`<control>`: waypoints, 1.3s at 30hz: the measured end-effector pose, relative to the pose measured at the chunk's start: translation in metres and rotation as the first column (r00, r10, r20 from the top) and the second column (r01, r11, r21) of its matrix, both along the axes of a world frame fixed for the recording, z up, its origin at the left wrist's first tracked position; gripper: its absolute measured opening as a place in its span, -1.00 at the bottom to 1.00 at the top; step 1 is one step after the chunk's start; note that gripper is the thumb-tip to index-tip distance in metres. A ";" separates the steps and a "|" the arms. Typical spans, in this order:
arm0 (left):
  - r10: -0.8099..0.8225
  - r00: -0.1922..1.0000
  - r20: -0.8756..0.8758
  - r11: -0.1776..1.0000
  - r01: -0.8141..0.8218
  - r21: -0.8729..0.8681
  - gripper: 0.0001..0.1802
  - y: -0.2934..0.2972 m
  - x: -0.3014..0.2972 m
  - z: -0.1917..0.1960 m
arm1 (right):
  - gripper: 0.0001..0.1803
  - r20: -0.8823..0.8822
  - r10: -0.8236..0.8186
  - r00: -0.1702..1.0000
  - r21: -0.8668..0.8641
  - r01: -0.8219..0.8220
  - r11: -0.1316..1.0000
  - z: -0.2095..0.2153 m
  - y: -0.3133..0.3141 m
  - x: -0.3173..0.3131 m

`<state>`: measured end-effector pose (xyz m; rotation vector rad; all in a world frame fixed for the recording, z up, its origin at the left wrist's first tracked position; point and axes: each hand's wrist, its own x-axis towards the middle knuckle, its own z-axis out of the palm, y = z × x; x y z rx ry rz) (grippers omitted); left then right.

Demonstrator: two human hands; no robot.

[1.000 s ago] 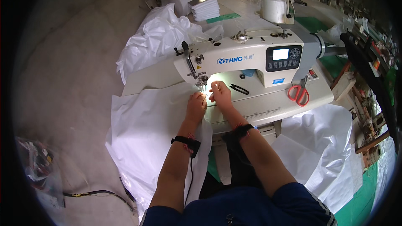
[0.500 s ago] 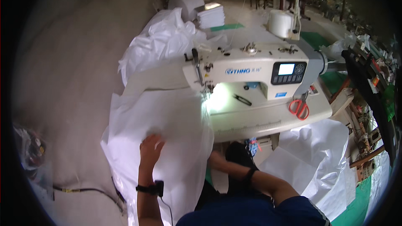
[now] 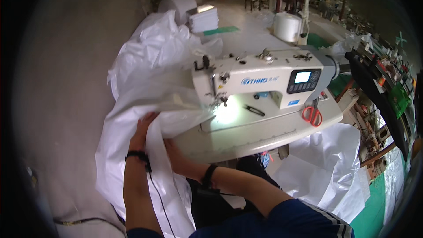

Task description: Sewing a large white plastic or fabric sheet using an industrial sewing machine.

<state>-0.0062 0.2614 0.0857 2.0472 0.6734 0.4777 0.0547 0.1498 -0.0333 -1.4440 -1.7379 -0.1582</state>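
Both hands moved up since half second ago, now together at left edge of sewing table [image 3: 282, 134]. Left hand [image 3: 143, 128] fingers curled, gripping fold of white woven plastic sheet [image 3: 132, 105]. Right hand [image 3: 174, 156] under same sheet, fingers hidden, grip cannot tell. Sheet drapes off left edge, bunched beside white industrial sewing machine [image 3: 260, 77]. Orange-handled scissors [image 3: 312, 115] near right edge.

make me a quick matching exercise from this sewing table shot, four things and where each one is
Things:
1. scissors
2. thread cone
3. left hand
4. control screen

Places:
A. on the white fabric, left of the table
B. on the sewing machine front
C. behind the machine
D. right end of the table

Pairs: 1-D, 2-C, 3-A, 4-B
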 end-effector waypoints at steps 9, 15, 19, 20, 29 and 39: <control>0.174 0.852 -0.494 0.698 0.247 0.672 -0.48 0.015 -0.085 -0.066 | -0.34 -0.521 0.536 0.664 -0.770 -0.637 0.040 -0.024 -0.170 -0.070; 0.517 0.548 -0.658 0.688 0.191 0.700 -0.51 -0.047 -0.101 -0.034 | -0.55 -0.976 -0.089 0.197 -0.216 -0.888 0.405 -0.026 -0.187 -0.041; 0.173 0.829 -0.531 0.809 0.188 0.556 -0.47 -0.083 -0.094 -0.053 | -0.60 -0.782 0.466 0.413 -0.248 -0.893 0.376 -0.064 -0.201 -0.068; 0.228 0.809 -0.541 0.782 0.179 0.597 -0.46 -0.103 -0.079 -0.049 | -0.68 -0.376 0.820 0.431 -0.201 -0.902 0.382 -0.078 -0.205 -0.073; 0.243 0.834 -0.495 0.869 0.039 0.493 -0.35 -0.164 -0.117 -0.041 | -0.56 -0.715 0.405 0.570 -0.657 -0.746 -0.110 -0.010 -0.263 -0.031; 0.512 0.848 -0.136 0.440 -0.123 0.889 -0.49 -0.299 -0.113 -0.068 | -0.59 -0.714 -0.301 0.633 -0.677 -0.513 0.527 0.042 -0.245 -0.009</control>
